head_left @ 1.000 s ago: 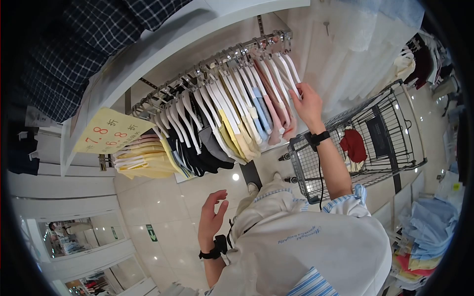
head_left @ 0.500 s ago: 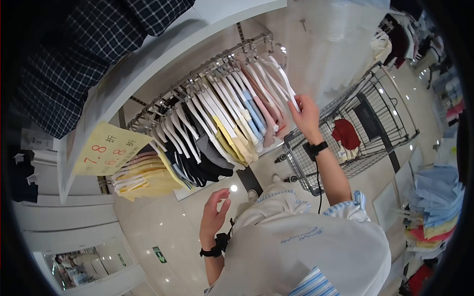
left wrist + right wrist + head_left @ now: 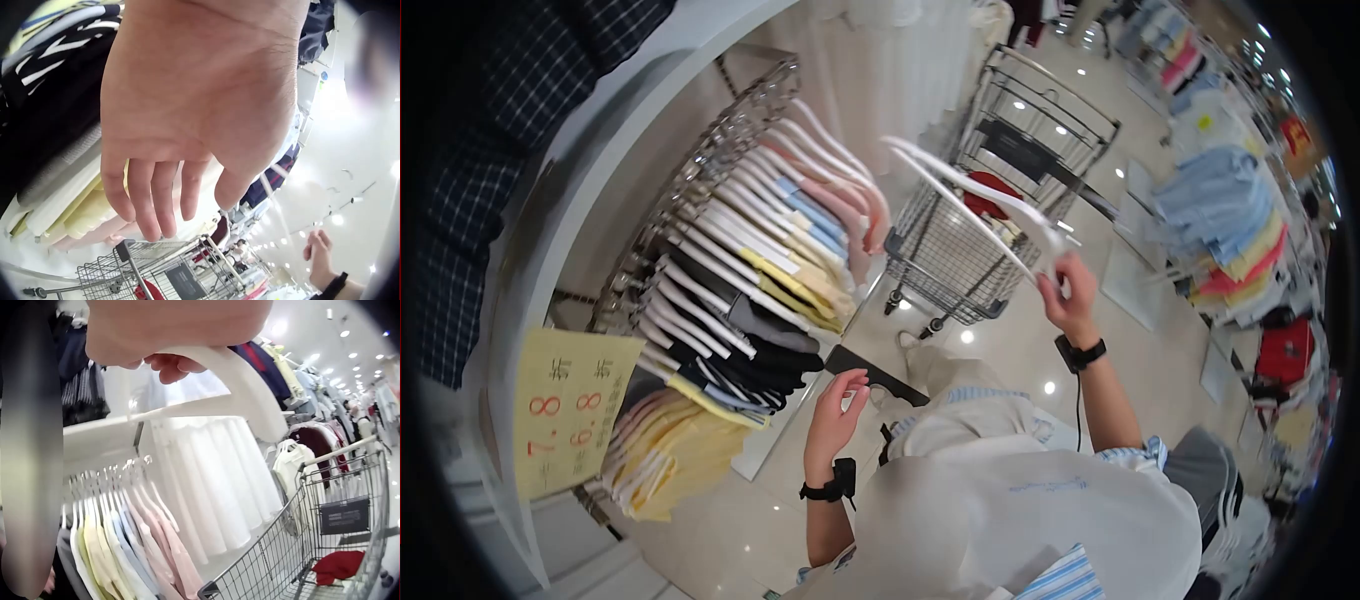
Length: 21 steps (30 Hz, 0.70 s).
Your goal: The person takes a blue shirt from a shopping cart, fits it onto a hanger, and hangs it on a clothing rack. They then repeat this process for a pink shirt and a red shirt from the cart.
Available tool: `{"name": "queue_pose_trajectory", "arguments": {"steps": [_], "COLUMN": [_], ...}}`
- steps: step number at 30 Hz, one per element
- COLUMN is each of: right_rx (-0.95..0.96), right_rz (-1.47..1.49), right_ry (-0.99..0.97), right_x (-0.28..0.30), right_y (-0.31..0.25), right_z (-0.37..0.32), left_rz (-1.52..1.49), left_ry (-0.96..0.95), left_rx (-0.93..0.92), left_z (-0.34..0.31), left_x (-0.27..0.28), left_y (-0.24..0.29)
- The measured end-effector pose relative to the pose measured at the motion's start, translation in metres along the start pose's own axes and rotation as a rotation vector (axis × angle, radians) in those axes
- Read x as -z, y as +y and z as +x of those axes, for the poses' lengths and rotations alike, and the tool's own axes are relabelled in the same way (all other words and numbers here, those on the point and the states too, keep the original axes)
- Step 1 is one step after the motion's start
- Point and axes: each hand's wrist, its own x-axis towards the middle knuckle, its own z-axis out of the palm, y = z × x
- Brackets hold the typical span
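In the head view my right hand (image 3: 1072,297) grips a white clothes hanger (image 3: 253,394) by one end, in front of the shopping cart in that view. No garment shows on the hanger. The right wrist view shows my curled fingers (image 3: 172,367) at the hanger, part of it hidden behind the hand. My left hand (image 3: 837,415) hovers in front of the rack with its fingers loosely bent and nothing in it. Shirts on white hangers (image 3: 800,215), in pink, blue, yellow and black, hang from a metal rail (image 3: 700,150) to the left.
A wire shopping cart (image 3: 1018,150) with a red garment (image 3: 337,567) inside stands beyond the rack. White sheer fabric (image 3: 212,481) hangs beside the rail. A yellow price sign (image 3: 575,410) juts from the shelf at left. More clothing (image 3: 1220,205) hangs at right.
The right hand was at the rail's end with the white hanger; now the hanger is off the rail and swung right toward the cart. The view has turned right. The left hand stays much the same.
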Motion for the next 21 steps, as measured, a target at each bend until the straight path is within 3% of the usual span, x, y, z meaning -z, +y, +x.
{"name": "queue_pose_trajectory", "arguments": {"steps": [3, 6, 10, 12, 15, 16, 18, 19, 21], "right_rx": [-0.077, -0.348, -0.384, -0.414, -0.387, -0.392, -0.392, -0.391, -0.201], "right_rz": [-0.203, 0.335, 0.252, 0.194, 0.249, 0.263, 0.246, 0.254, 0.176], "right_ry": [0.173, 0.263, 0.233, 0.031, -0.029, -0.017, -0.325, -0.32, -0.476], "right_x": [0.051, 0.095, 0.121, 0.118, 0.108, 0.113, 0.135, 0.141, 0.157], "right_y": [-0.003, -0.041, -0.054, -0.056, -0.044, -0.038, -0.025, -0.014, 0.017], "right_z": [-0.06, -0.076, -0.101, -0.101, -0.099, -0.095, -0.084, -0.085, -0.086], "left_rz": [0.079, 0.099, 0.143, 0.163, 0.169, 0.136, 0.112, 0.121, 0.29], "left_ry": [-0.127, -0.149, -0.148, -0.152, -0.193, -0.132, 0.006, 0.009, 0.092], "left_rx": [-0.035, -0.087, -0.171, -0.166, -0.105, -0.136, -0.16, -0.161, -0.256], "left_z": [0.017, 0.035, 0.048, 0.046, 0.038, 0.036, 0.034, 0.035, 0.036], "left_x": [0.001, -0.006, -0.023, -0.038, -0.069, -0.083, -0.111, -0.126, -0.163], "left_y": [0.0, 0.016, 0.034, 0.044, 0.061, 0.061, 0.065, 0.073, 0.094]}}
